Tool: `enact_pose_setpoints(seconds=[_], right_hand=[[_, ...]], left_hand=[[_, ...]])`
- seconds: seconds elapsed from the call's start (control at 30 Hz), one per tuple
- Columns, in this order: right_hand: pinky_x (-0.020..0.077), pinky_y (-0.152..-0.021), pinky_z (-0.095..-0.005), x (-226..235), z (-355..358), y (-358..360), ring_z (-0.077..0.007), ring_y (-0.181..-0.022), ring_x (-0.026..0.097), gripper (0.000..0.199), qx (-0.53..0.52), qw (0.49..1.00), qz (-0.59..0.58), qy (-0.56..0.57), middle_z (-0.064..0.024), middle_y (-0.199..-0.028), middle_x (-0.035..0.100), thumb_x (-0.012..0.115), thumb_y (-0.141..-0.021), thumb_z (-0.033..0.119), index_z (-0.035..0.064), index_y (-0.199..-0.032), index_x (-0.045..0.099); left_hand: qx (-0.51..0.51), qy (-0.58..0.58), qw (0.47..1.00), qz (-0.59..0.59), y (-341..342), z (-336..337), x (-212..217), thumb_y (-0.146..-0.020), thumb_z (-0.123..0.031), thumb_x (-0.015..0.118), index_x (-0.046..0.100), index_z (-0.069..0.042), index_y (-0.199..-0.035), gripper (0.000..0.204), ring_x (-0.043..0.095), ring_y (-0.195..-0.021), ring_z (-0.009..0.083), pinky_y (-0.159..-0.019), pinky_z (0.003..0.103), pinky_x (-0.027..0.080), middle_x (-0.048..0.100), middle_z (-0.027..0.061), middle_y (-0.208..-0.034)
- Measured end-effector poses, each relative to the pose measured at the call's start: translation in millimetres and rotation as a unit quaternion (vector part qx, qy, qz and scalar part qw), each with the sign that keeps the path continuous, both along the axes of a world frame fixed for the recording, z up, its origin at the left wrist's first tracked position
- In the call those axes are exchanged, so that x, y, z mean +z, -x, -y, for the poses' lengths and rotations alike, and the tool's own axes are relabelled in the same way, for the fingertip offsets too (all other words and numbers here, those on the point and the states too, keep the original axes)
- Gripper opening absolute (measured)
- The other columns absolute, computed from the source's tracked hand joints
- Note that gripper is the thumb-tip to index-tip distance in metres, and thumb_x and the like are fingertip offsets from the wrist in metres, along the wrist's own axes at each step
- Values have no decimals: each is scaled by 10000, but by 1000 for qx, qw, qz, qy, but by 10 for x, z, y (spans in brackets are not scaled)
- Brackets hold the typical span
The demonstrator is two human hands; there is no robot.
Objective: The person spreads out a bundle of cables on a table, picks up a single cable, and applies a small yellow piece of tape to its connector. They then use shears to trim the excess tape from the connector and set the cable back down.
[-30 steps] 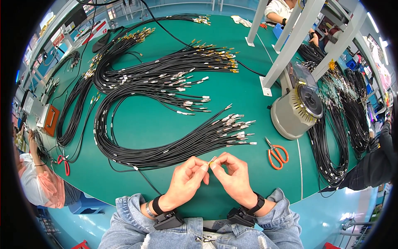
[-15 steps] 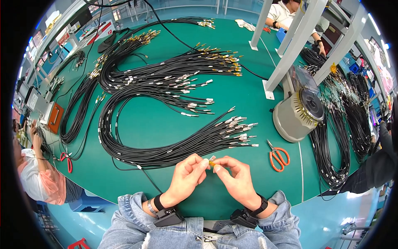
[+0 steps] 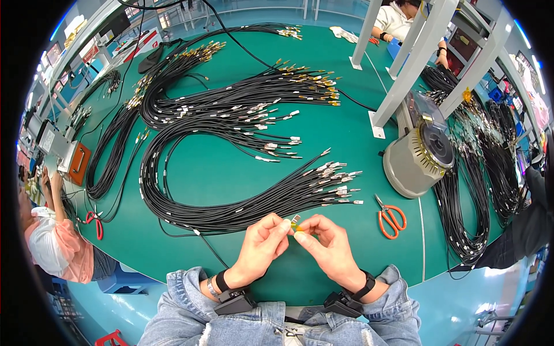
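Note:
My left hand [image 3: 261, 245] and my right hand [image 3: 329, 245] meet fingertip to fingertip over the near edge of the green table. Pinched in the left fingers is a small cable connector [image 3: 295, 219] with a silvery end and some yellow on it. The right thumb and forefinger close on a small yellow piece [image 3: 298, 228] right beside it; whether the two are joined I cannot tell. One black cable [image 3: 212, 251] runs from the bundle down beneath my left wrist. Just beyond my hands lies a curved bundle of black cables [image 3: 231, 213] with silvery, white-tagged ends.
Orange-handled scissors [image 3: 392, 221] lie right of my hands, near a grey round-bodied machine [image 3: 411, 164]. Grey metal posts [image 3: 398, 86] rise at the right. More cable bundles [image 3: 242, 95] lie farther back. Other people work at the left and far right; red-handled scissors [image 3: 98, 225] lie left.
The view has shifted slightly. My fingertips have moved a little apart, and more of the connector and the yellow piece shows between them.

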State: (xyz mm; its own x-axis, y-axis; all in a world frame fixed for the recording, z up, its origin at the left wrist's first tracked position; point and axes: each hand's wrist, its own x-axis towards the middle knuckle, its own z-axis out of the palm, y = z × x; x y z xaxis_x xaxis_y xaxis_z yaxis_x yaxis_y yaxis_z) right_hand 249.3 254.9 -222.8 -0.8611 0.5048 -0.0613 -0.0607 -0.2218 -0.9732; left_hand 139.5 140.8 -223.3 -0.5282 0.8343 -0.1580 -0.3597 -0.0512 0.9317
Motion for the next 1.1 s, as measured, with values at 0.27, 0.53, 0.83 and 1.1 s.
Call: enact_pose_setpoints(seconds=[0.27, 0.53, 0.83, 1.1], right_hand=[[408, -709, -227, -20, -33, -31, -82, -783, 501, 94, 0, 998, -1, -58, -19, -862, 551, 633, -854, 84, -3, -866, 598], [411, -708, -227, -65, -45, -13, -84, -781, 506, 92, -3, 997, 8, -77, -23, -850, 558, 629, -856, 81, -7, -854, 601], [431, -750, -240, -102, -70, 2, -94, -812, 528, 84, -2, 998, 8, -66, -27, -861, 565, 620, -861, 77, -4, -869, 599], [430, -760, -248, -65, -85, -7, -103, -820, 530, 66, -5, 998, -8, -62, -34, -863, 564, 617, -857, 57, -5, -873, 600]], left_hand=[[4, -3, 1000, 9, -20, -3, -10, -960, -187, 465, 517, -47, -830, 198, 344, -447, 24, -412, 193, 244, 431, -36, -536], [-6, -6, 999, 39, -22, 13, 38, -953, -183, 479, 513, -61, -805, 195, 325, -427, 29, -402, 202, 234, 420, -41, -518], [-40, -3, 996, 86, -31, -4, 76, -930, -122, 515, 519, -39, -832, 128, 334, -429, 31, -405, 200, 253, 444, -25, -542], [31, -2, 996, -79, -53, 26, 19, -897, -46, 549, 519, -7, -846, 71, 470, -460, 47, -410, 181, 357, 550, 26, -602]])
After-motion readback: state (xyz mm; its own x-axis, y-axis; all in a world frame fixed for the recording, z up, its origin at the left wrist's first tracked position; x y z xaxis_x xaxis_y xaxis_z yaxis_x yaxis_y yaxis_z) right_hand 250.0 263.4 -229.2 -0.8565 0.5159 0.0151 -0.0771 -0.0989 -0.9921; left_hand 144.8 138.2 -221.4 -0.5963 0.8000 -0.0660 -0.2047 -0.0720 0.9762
